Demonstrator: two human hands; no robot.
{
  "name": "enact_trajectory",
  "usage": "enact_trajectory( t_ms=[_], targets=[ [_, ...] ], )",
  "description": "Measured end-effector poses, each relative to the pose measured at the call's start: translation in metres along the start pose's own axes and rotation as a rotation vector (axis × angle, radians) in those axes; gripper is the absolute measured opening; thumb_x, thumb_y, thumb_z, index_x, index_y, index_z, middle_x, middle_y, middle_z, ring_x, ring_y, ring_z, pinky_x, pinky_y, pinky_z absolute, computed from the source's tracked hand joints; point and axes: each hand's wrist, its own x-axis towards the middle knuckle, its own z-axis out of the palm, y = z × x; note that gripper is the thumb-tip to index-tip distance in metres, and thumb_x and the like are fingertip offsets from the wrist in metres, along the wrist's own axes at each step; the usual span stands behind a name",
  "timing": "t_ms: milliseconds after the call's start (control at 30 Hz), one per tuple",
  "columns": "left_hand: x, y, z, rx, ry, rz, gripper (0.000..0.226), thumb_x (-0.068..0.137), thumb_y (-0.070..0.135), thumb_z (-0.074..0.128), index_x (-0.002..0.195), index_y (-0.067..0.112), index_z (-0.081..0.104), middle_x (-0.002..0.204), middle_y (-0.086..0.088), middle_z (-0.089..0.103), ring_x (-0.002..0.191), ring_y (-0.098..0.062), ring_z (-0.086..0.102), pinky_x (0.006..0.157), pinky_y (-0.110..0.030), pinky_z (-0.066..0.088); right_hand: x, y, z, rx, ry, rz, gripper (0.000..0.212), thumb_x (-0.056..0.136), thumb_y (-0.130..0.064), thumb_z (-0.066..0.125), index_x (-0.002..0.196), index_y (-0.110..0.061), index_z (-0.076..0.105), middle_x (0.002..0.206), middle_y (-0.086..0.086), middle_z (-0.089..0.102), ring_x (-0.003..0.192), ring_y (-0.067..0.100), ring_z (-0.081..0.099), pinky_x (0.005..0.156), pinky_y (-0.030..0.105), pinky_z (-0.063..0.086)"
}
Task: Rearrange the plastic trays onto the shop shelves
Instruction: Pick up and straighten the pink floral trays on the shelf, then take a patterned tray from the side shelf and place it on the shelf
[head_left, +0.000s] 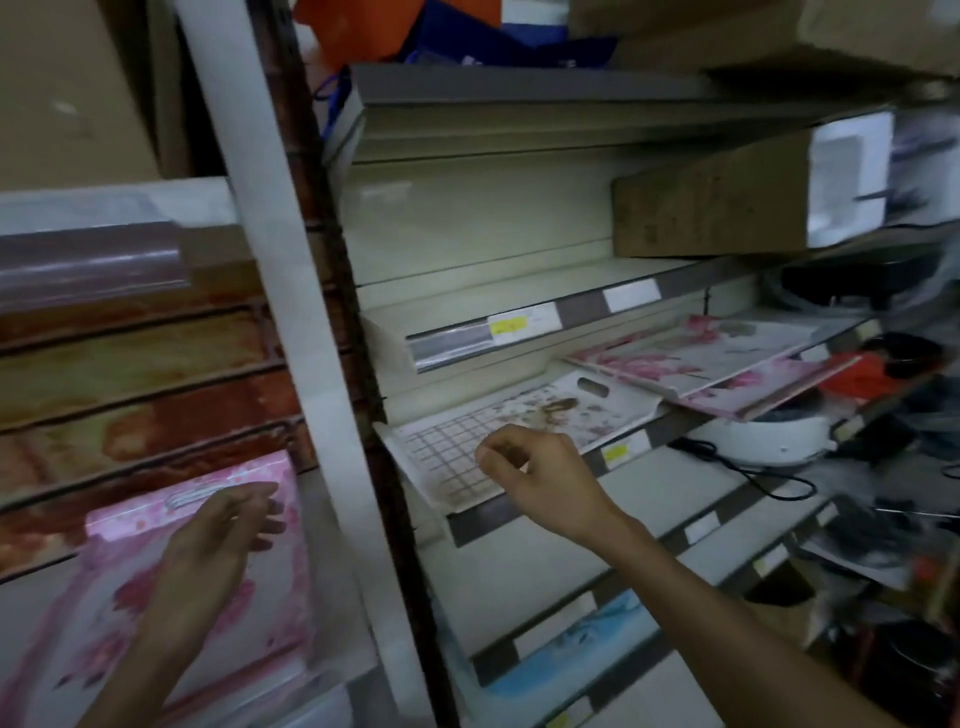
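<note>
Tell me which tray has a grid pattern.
The white plastic tray with a brown grid, under the right hand; the others are pink floral.

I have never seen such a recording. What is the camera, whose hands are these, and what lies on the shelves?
There is no machine: a person wears a camera on the head, looking forward and down at shop shelves. The left hand rests on a pink flowered tray at lower left. The right hand, fingers loosely curled and holding nothing, hovers over a grid-patterned tray on a middle shelf. More pink trays lie further right, a cardboard box above.
</note>
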Motion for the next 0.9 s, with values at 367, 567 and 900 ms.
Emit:
enact_trajectory(
  t_ms=[367, 567, 900],
  targets=[
    [0.013, 0.075, 0.176, -0.177, -0.179, 0.139, 0.023, 0.099, 0.008, 0.048, 0.097, 0.022, 0.067, 0.085, -0.01, 0.071, 0.08, -0.03, 0.068, 0.067, -0.021, 0.058, -0.025, 0.093, -0.129, -0.107, 0.118, 0.093, 0.024, 0.094, -0.041, 0.055, 0.091, -0.022, 0.07, 0.081, -0.003, 0.074, 0.074, 0.008, 0.067, 0.072, 0.033, 0.056],
    [0.043, 0.11, 0.264, -0.219, -0.291, 0.199, 0.021, 0.099, 0.01, 0.05, 0.099, 0.023, 0.067, 0.086, -0.004, 0.071, 0.079, -0.026, 0.068, 0.07, -0.031, 0.057, -0.024, 0.137, -0.193, -0.196, 0.255, 0.168, 0.018, 0.095, -0.03, 0.058, 0.086, -0.019, 0.07, 0.074, -0.001, 0.073, 0.071, 0.016, 0.068, 0.067, 0.031, 0.053],
    [0.097, 0.124, 0.408, 0.126, -0.546, 0.529, 0.017, 0.09, 0.015, 0.066, 0.107, 0.017, 0.067, 0.097, 0.006, 0.069, 0.085, 0.006, 0.061, 0.074, -0.007, 0.049, 0.021, 0.202, -0.25, -0.242, 0.324, 0.257, 0.017, 0.097, -0.024, 0.054, 0.096, -0.015, 0.069, 0.08, -0.007, 0.071, 0.071, 0.006, 0.068, 0.062, 0.013, 0.049]
  ],
)
